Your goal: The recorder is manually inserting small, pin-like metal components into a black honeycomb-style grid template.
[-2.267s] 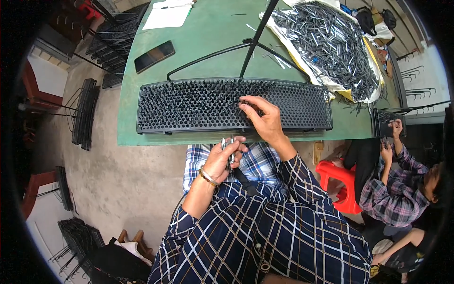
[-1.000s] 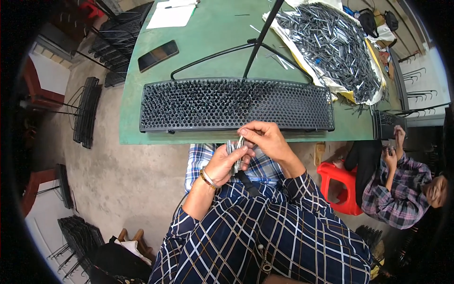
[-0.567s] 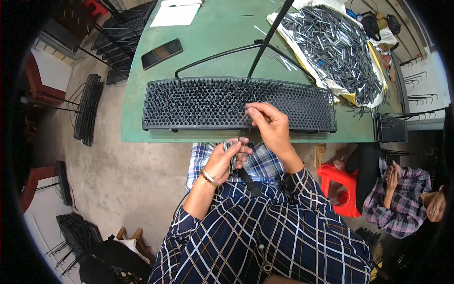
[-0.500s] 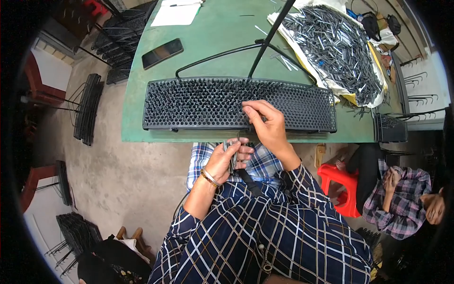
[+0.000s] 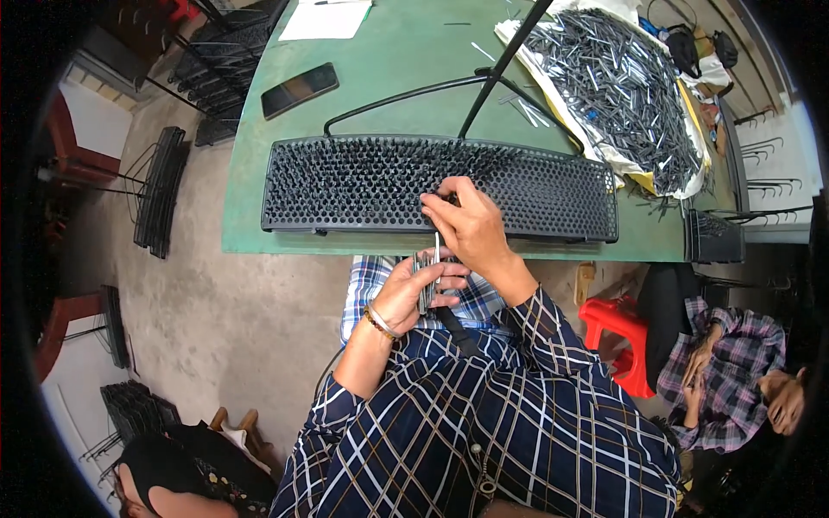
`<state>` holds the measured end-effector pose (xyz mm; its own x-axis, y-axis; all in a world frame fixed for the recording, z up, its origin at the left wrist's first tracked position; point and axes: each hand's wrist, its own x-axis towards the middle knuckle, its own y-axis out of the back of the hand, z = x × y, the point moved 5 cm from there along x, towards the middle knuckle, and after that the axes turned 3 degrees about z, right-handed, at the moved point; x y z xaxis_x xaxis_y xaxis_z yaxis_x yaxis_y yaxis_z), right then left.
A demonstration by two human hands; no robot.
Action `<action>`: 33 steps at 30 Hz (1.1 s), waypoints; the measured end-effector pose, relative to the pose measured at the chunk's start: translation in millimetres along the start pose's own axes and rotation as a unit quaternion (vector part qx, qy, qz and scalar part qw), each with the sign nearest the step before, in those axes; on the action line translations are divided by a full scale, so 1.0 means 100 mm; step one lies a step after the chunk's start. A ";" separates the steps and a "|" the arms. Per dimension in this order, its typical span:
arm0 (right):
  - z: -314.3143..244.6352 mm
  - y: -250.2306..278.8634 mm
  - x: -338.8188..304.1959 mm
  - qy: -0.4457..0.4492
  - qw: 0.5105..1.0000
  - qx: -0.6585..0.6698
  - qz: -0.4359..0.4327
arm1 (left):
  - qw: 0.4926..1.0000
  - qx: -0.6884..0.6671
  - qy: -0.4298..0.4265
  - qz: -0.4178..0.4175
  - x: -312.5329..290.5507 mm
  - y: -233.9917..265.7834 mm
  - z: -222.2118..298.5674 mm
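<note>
A long black panel [image 5: 553, 197] full of small holes lies along the table's near edge. Short black tufts or pegs stand up over its left part; toward the right the holes look bare. My left hand [image 5: 399, 295], just below the panel's near edge, is closed around a bundle of thin dark and silvery strips [image 5: 425, 289], one sticking up above the rest. Over the panel's middle my right hand [image 5: 473, 229] is pinched, thumb and fingertips at the holes. Whatever is between those fingertips is hidden.
An open sack [image 5: 553, 102] heaped with thin strips [image 5: 622, 95] stands at the table's far right. Black rods [image 5: 484, 91] rise behind the panel. A phone [image 5: 300, 91] and papers [image 5: 324, 22] lie far left. A person [image 5: 730, 371] sits to the right beside a red stool [image 5: 617, 345].
My right hand has shifted slightly left and nearer to me along the panel. My left hand keeps the bundle, and one strip now stands out higher from it.
</note>
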<state>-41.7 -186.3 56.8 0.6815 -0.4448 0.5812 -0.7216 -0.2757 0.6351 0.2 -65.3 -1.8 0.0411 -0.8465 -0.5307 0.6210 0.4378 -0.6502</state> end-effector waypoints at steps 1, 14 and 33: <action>-0.01 -0.01 0.00 0.004 0.999 -0.029 -0.012 | 1.000 0.000 0.001 0.000 0.00 0.00 0.00; 0.13 0.15 -0.15 -0.337 0.892 0.290 -0.077 | 0.998 -0.013 -0.029 -0.049 -0.02 -0.09 0.08; 0.10 0.07 -0.01 -0.075 0.985 0.105 0.117 | 0.995 -0.095 0.020 -0.025 0.05 0.05 -0.09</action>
<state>-48.2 -196.5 55.3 0.4785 -0.6338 0.6077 -0.8772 -0.3132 0.3640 -3.9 -64.9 -12.6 -0.0202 -0.8578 -0.5136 0.4630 0.4473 -0.7652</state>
